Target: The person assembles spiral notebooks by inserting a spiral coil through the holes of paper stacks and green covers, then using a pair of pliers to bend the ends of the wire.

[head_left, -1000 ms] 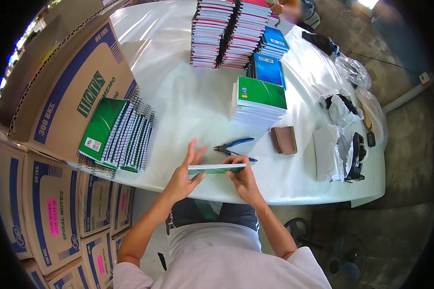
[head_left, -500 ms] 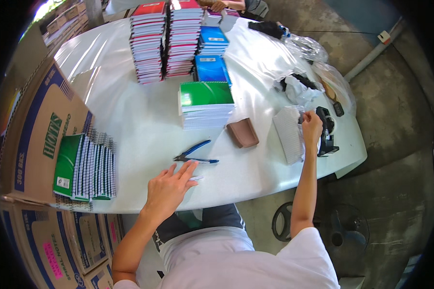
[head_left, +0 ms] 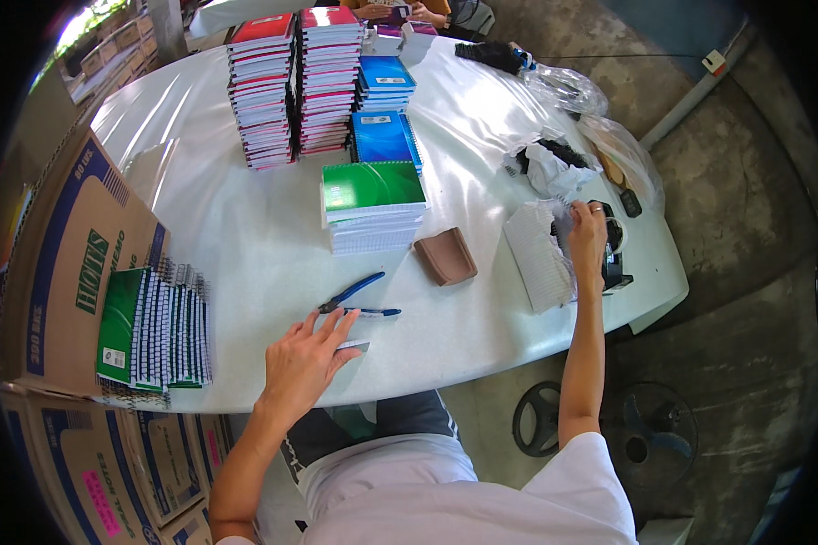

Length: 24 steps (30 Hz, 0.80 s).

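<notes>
My left hand (head_left: 302, 365) is open, its fingers spread at the table's near edge. Its fingertips are beside the blue-handled cutting pliers (head_left: 353, 294), whose handles stand apart. A small pale strip (head_left: 354, 344) shows by its fingers. My right hand (head_left: 588, 238) has its fingers bent together at the torn end of a white paper-wrapped bundle (head_left: 534, 259). Thin grey wire-like pieces show there, but what the fingers hold is too small to make out. Between the hands lies a brown, curved block (head_left: 445, 257). Behind it sits a stack of green-covered notebooks (head_left: 374, 189).
Tall stacks of red notebooks (head_left: 262, 100) and blue notebooks (head_left: 386, 136) stand farther back. At left, green spiral notebooks (head_left: 154, 331) lean against a carton (head_left: 82, 263). A black tape dispenser (head_left: 616, 259) and plastic bags lie right. Another person's hands (head_left: 373, 11) are beyond the table.
The whole view has shifted slightly. My right hand is still at the torn bundle, its fingers turned a little. My left hand stays by the pliers, with its fingers more spread.
</notes>
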{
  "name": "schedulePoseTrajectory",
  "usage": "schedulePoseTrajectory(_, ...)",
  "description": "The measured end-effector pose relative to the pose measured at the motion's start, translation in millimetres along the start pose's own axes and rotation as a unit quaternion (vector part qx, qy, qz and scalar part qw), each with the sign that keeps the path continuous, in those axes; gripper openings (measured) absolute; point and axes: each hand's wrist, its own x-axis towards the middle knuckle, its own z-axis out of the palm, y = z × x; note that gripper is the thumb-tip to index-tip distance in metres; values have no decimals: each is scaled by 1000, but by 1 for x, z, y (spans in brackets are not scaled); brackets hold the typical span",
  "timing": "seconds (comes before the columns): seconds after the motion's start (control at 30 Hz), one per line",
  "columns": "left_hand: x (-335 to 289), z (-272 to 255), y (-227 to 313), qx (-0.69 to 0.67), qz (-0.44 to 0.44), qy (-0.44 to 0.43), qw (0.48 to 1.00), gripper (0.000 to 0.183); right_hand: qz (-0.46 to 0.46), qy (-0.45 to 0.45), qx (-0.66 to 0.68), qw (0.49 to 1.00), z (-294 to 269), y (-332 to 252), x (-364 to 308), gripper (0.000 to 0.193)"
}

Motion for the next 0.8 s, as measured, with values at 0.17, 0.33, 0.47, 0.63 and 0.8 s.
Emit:
schedulePoseTrajectory(0.17,2,0,-1,-5,-13,-6,1000,55,-114,-52,208,970,-49,-114,-18,23)
schedulePoseTrajectory(0.33,3,1,-5,18,-16,-13,1000,53,-89,-285,496,815,-48,-215,-89,31)
schedulePoseTrajectory(0.47,6,0,-5,40,-9,-21,999,54,-39,-333,538,773,-32,-224,-101,27)
schedulePoseTrajectory(0.63,6,1,-6,44,-13,-20,999,54,-47,-367,589,718,-23,-224,-100,27)
schedulePoseTrajectory(0.8,6,1,-7,33,-12,-22,999,55,-73,-423,575,696,-21,-219,-96,21)
